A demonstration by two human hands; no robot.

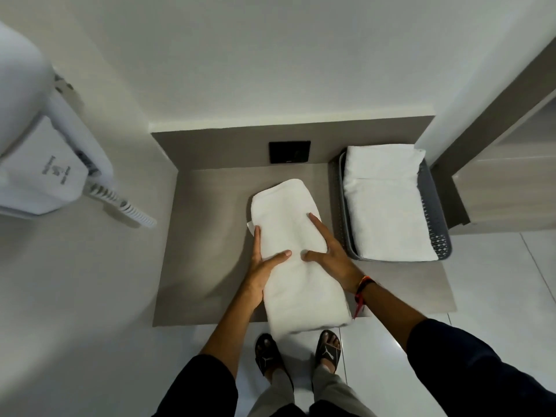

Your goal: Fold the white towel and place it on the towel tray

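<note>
Status: I judge the fold mostly done, the placing not yet begun. The white towel (296, 254) lies on the grey-brown counter (207, 236) as a long, narrow, thick strip, running from mid-counter toward me, its near end hanging past the counter's front edge. It looks folded lengthwise at least once; I cannot count the layers. A small tag corner pokes out at its left edge.

Hands: left hand (264, 266) sits along the towel's left edge, fingers under or against the side, thumb pressed flat on top. Right hand (328, 254) lies open-palmed on the right half, fingers spread, thumb pointing inward toward the left thumb. Neither hand is closed round the cloth; both press or steady it.

Remaining, in my estimate: possibly one more fold across the length to shorten the strip, then the lift over to the tray.

Containers: the towel tray (439, 236), a dark grey perforated basket, stands on the right of the counter, just beside the towel but apart from it. It already holds folded white towels (388, 212), which fill it nearly edge to edge, a seam showing between the far and near pieces. The new towel would have to go on top.
</note>
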